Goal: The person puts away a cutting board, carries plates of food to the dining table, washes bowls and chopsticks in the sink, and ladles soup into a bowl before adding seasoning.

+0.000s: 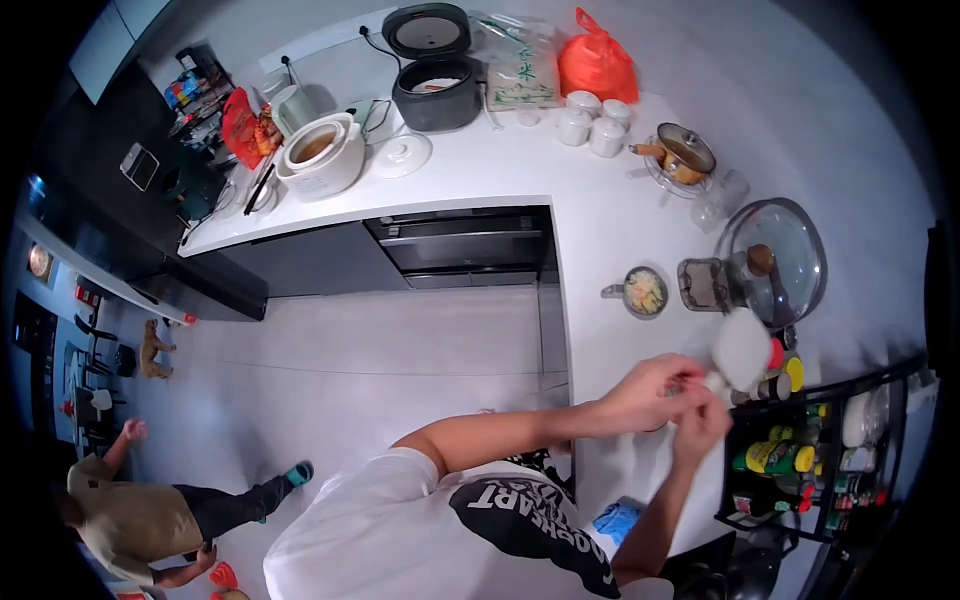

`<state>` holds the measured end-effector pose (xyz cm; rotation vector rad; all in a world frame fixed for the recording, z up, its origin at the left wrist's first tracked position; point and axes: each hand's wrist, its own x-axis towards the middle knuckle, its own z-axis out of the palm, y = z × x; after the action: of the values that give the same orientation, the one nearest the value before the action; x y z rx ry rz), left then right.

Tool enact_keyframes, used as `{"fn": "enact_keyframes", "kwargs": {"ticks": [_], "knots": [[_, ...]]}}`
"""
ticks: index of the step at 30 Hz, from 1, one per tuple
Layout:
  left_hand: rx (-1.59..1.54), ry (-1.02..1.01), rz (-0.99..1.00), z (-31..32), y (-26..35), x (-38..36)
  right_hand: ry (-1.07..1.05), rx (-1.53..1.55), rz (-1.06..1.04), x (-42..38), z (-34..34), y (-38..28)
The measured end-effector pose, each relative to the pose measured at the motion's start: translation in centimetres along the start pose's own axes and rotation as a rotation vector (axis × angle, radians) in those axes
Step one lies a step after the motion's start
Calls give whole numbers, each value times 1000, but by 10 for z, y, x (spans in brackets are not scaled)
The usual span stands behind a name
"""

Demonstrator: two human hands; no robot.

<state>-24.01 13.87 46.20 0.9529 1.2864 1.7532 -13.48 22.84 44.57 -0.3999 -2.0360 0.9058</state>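
Observation:
Over the right-hand counter, my left hand (655, 393) and my right hand (704, 424) meet, fingertips pinched together. A white rounded utensil (742, 350), smeared by motion, points up and away from them, its short handle end reaching my right fingers. Anything small between the left fingertips is hidden. Just beyond my hands stands a small grey pan (645, 292) of chopped food, with a ribbed translucent container (704, 285) beside it. A large glass lid (775, 262) with a brown knob lies behind the utensil. Jars with red and yellow lids (792, 374) are close by.
The back counter (480, 170) holds an open rice cooker (437, 92), a white pot (322, 157), white canisters (590, 122) and a small lidded pan (682, 155). A bottle rack (820, 450) stands right; a blue cloth (618, 520) lies near my right arm. Another person (140, 505) and a dog (153, 350) are left.

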Motion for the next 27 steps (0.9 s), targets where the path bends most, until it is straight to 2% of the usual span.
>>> {"fn": "enact_keyframes", "kwargs": {"ticks": [1,4,6,10,13,16,17,19,23,26,27], "knots": [[66,115,-1,-12,-12,-6,-3,12,20,-4,26,-1],[98,276,-104,-49,-21,-24,-92,100,146,-10,80,-14],[104,436,-35,-65,-42,-31,-125,121,26,-20,107,-14],[-202,555,-158,-89,-36,-46,-228,-15,52,-31,142,-23],[-140,516,-165,-107,-45,-57,-207,92,86,-37,160,-27],[-158,502,-245,-117,-47,-60,-279,-61,68,-50,169,-15],[-244,517,-181,-114,-50,-58,-294,-144,45,-53,170,-14],[-357,497,-218,-112,-54,-58,-236,-109,19,-52,165,-20],[-409,358,-146,-130,-81,-66,-172,-25,-23,-55,136,-43],[-444,308,-106,-139,-86,-69,-285,9,-9,-74,101,-22],[-417,265,-121,-145,-87,-76,-243,-47,61,-73,91,-19]]}}
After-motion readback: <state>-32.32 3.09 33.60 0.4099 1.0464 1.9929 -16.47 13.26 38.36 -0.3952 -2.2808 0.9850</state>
